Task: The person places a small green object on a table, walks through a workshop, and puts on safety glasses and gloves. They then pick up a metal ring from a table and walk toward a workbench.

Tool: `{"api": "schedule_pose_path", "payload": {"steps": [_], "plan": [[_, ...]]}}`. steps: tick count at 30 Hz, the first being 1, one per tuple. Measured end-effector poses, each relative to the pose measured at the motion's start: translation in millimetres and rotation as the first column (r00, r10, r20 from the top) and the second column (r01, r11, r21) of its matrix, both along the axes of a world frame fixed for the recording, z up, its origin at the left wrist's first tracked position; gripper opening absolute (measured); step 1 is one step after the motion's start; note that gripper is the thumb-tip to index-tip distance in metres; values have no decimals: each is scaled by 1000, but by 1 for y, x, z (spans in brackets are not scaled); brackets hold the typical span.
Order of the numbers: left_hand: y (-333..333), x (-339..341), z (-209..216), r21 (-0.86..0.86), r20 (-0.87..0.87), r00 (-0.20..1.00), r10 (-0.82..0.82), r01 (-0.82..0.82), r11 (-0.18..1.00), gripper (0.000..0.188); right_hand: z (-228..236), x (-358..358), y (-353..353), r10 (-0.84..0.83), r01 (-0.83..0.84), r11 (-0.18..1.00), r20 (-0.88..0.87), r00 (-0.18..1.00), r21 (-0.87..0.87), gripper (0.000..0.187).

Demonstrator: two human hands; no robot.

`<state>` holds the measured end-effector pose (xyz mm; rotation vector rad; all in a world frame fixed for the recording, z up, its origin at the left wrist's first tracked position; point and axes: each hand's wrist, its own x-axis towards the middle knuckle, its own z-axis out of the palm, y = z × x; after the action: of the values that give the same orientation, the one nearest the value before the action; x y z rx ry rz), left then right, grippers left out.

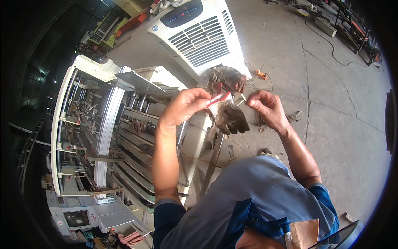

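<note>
"Head view: what's the left hand (186, 106) doing?"
"Pinching a soiled knit glove (229, 118) by its red cuff (221, 98); it hangs between both hands."
"And the right hand (268, 108)?"
"Curled near the glove; I can't tell whether it grips anything."
"Beyond?"
"A white air cooler (203, 41) on the floor (346, 106)."

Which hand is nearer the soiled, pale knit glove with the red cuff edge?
Left. The left hand grips the glove at its red edge; the right hand is to the glove's right, apart from it.
</note>
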<state>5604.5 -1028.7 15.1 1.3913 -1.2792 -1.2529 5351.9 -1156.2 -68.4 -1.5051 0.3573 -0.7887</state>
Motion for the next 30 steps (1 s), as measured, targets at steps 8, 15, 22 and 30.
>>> {"api": "schedule_pose_path", "payload": {"steps": [8,15,22,30], "plan": [[-30,-22,-26,57,147,982,-116,109,992,12,29,10,-10,170,-282,940,-453,875,-192,34],[-5,-79,-95,164,279,888,365,-419,893,37,-53,-1,12,54,-47,999,-515,856,28,27],[-3,-126,-178,202,355,877,325,-412,889,38,-115,-22,32,27,77,969,-414,910,234,27],[-7,-144,-192,212,505,840,197,-342,916,27,-121,-50,38,-134,241,962,-549,825,127,32]]}}
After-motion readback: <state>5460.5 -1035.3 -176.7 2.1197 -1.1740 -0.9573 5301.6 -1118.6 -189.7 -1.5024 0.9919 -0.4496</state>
